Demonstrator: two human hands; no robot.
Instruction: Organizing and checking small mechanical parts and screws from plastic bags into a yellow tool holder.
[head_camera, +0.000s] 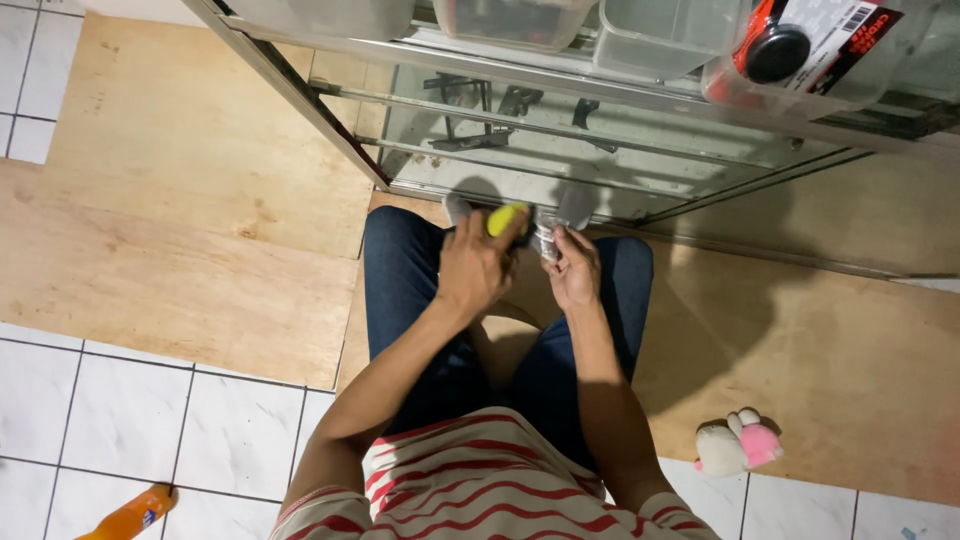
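Observation:
I stand looking down at my legs in dark blue jeans. My left hand is closed around a tool with a yellow handle, its tip pointing toward my other hand. My right hand pinches a small silvery metal part just right of the tool. Both hands meet in front of a glass display cabinet. What the tool's tip touches is hidden by my fingers.
Plywood sheets cover the white tiled floor. A pink and white plush toy lies at the right. An orange bottle lies at the lower left. Clear plastic boxes sit on top of the cabinet.

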